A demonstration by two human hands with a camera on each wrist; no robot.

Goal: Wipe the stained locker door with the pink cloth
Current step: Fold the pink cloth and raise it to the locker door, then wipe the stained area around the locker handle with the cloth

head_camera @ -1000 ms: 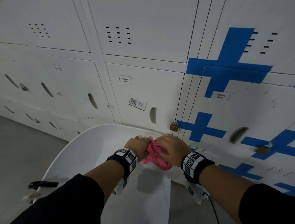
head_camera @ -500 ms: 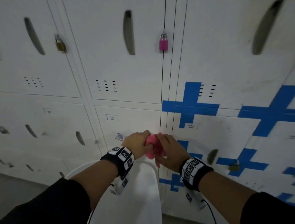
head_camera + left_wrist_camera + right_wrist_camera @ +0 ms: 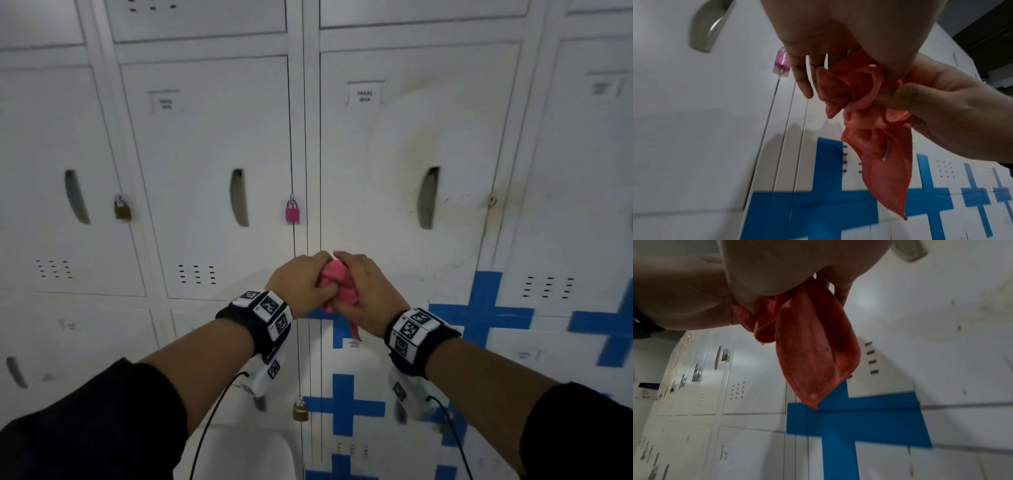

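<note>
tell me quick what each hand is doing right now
Left hand: closed, gripping the crumpled pink cloth.
Right hand: closed, gripping the same cloth.

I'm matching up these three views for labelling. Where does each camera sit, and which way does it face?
Head: worn on the head, facing the lockers; shows both forearms, left hand and right hand gripping the pink cloth below the stained locker door.
Left wrist: under the left hand, looking up along its fingers.
Right wrist: under the right hand, looking up past the palm.
Shared: cloth, blue tape crosses.
</note>
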